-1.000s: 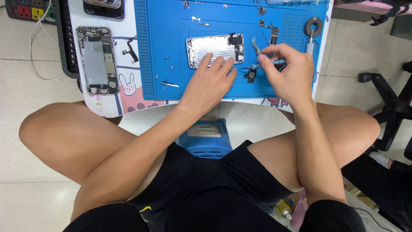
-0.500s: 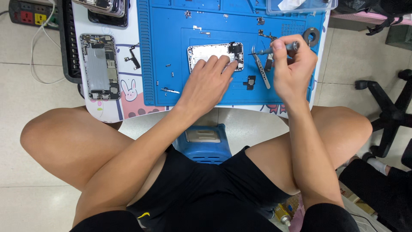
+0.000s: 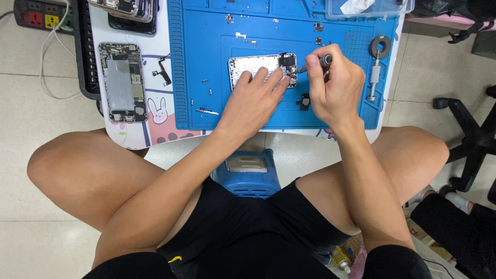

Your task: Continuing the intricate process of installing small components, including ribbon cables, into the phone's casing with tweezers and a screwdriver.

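An opened silver phone housing (image 3: 258, 67) lies on the blue repair mat (image 3: 206, 62). My left hand (image 3: 253, 101) rests flat on its lower half, fingers spread, pinning it down. My right hand (image 3: 333, 85) grips a small screwdriver (image 3: 316, 63) whose tip touches the housing's right end, beside a dark component. A small black part (image 3: 304, 101) lies on the mat between my two hands.
A second opened phone (image 3: 123, 82) lies on the white table at left. Tiny screws and a thin metal strip (image 3: 206, 111) dot the mat. Another screwdriver (image 3: 373, 81) and a grey ring (image 3: 381, 46) lie at right. A clear tray (image 3: 369, 8) sits at the back, a power strip (image 3: 39, 15) on the floor.
My right hand has swapped its grip from holding tweezers up to pointing a screwdriver tip at the housing's right end. My left hand stays on the housing.
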